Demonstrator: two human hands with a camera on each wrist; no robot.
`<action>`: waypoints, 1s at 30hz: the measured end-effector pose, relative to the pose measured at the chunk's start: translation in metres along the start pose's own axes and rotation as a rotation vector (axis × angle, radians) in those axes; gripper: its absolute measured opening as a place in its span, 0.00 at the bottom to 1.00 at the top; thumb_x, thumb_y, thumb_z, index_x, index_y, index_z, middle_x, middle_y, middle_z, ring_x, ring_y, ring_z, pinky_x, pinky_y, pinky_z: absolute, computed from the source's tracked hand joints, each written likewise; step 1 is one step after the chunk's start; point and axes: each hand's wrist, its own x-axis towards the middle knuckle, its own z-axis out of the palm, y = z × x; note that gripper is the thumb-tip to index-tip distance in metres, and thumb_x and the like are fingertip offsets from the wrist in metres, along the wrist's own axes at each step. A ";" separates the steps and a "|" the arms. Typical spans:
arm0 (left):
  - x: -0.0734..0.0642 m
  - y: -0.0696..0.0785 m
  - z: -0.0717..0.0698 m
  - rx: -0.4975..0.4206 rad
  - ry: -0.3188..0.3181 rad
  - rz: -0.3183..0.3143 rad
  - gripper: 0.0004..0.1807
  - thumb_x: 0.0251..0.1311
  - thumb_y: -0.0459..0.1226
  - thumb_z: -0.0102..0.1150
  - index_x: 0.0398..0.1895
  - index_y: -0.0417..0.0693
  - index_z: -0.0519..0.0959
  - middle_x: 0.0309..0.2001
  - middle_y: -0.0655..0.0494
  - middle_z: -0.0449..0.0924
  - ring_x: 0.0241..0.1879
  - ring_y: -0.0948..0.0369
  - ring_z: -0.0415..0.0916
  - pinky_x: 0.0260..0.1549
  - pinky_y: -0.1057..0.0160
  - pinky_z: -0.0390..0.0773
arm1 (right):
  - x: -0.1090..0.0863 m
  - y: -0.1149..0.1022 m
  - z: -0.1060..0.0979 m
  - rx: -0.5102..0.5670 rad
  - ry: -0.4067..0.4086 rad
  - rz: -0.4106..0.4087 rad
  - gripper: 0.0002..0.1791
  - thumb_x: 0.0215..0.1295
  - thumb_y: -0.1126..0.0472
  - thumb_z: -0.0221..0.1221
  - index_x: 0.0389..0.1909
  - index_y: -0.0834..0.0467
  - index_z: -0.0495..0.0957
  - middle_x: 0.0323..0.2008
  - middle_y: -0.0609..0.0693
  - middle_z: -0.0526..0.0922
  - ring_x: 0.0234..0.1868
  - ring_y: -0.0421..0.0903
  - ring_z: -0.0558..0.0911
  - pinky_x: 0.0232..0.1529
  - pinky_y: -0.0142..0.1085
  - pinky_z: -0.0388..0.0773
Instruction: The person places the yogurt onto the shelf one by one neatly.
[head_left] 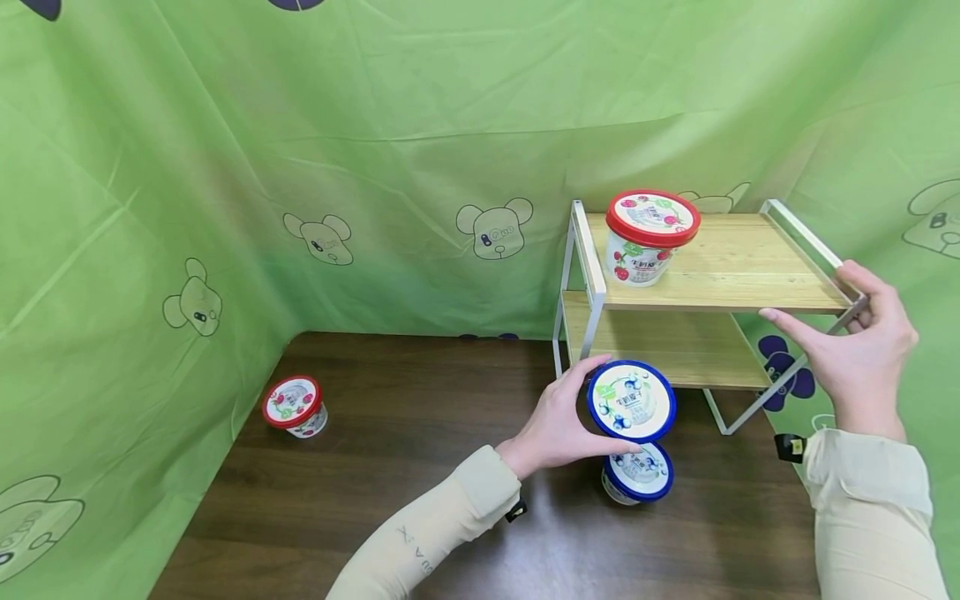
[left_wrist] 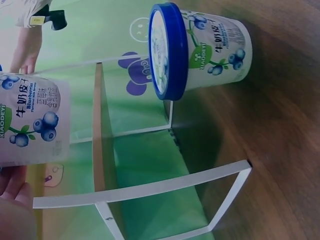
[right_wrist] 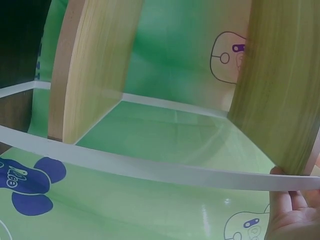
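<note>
My left hand (head_left: 553, 423) grips a blue-lidded blueberry tub (head_left: 632, 402), raised off the table in front of the shelf. A second blueberry tub (head_left: 637, 473) stands upright on the table; the raised one partly overlaps it in the head view. In the left wrist view, the held tub (left_wrist: 32, 120) shows at the left edge, the standing tub (left_wrist: 205, 52) at upper right. My right hand (head_left: 870, 350) holds the front right corner of the two-tier shelf (head_left: 742, 258), thumb at the top board's front edge, fingers at the white frame (right_wrist: 150, 167).
A red-lidded tub (head_left: 648, 237) stands on the top board's left part. Another red-lidded tub (head_left: 296, 407) is on the dark wooden table (head_left: 420, 392) at far left. Green patterned cloth (head_left: 390, 167) hangs behind and at both sides.
</note>
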 end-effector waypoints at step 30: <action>0.022 0.010 0.015 0.054 -0.008 -0.004 0.58 0.51 0.48 0.80 0.79 0.54 0.51 0.70 0.57 0.65 0.66 0.67 0.63 0.64 0.66 0.66 | -0.001 0.001 0.000 -0.009 -0.001 0.008 0.46 0.37 0.77 0.79 0.64 0.54 0.77 0.63 0.50 0.78 0.54 0.39 0.79 0.60 0.27 0.70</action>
